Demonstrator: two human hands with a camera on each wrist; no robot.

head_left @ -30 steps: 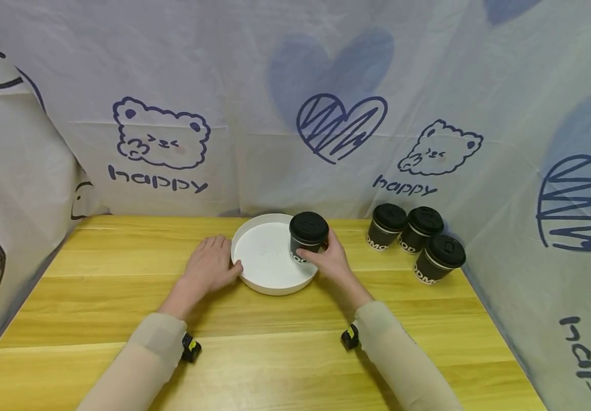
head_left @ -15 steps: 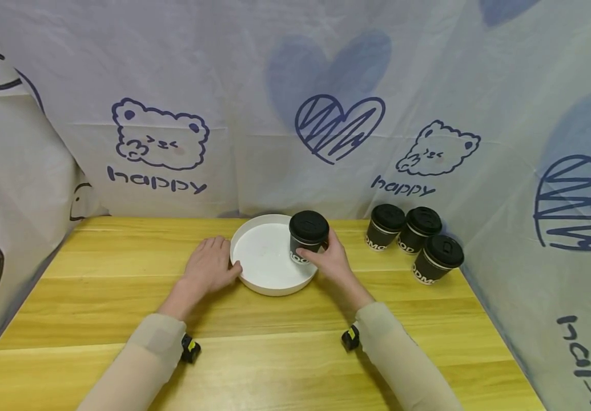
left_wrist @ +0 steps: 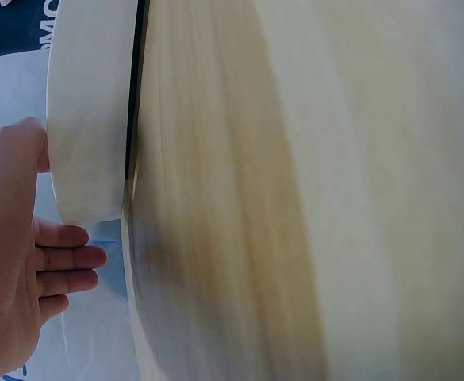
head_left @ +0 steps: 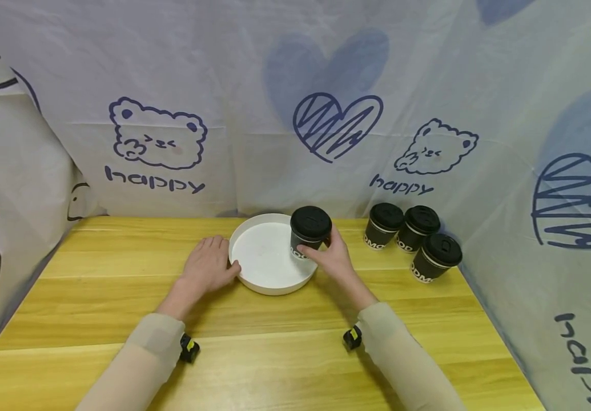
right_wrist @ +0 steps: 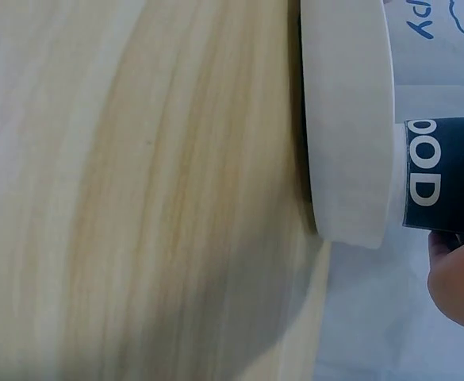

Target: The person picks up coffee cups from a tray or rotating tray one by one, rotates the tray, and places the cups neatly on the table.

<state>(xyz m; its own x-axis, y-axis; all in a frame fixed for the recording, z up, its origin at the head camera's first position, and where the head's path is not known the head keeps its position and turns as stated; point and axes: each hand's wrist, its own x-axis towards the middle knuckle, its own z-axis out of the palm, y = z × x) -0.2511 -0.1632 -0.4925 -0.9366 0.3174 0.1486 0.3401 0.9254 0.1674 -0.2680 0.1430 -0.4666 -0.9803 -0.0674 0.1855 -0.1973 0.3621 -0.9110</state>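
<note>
A white round tray point(head_left: 269, 260) lies on the wooden table. My right hand point(head_left: 334, 257) grips a black paper coffee cup point(right_wrist: 446, 175) with a black lid, holding it upright over the tray's right side. In the right wrist view, a white band at the cup's lower end shows just above the tray rim; whether the base touches the tray is hidden. At the tray's left edge, my left hand point(head_left: 209, 264) touches the rim with its thumb. Its other fingers point(left_wrist: 69, 258) lie fairly straight along the outside of the tray.
At the back right stand three similar lidded cups: one on the left point(head_left: 384, 226), one in the middle point(head_left: 417, 228) and one in front point(head_left: 435, 258). A printed cloth point(head_left: 254, 160) hangs behind the table point(head_left: 269, 354) and along its sides.
The right hand has lifted the coffee cup slightly, and it sits a little higher in the head view. The left hand and the tray stay where they were.
</note>
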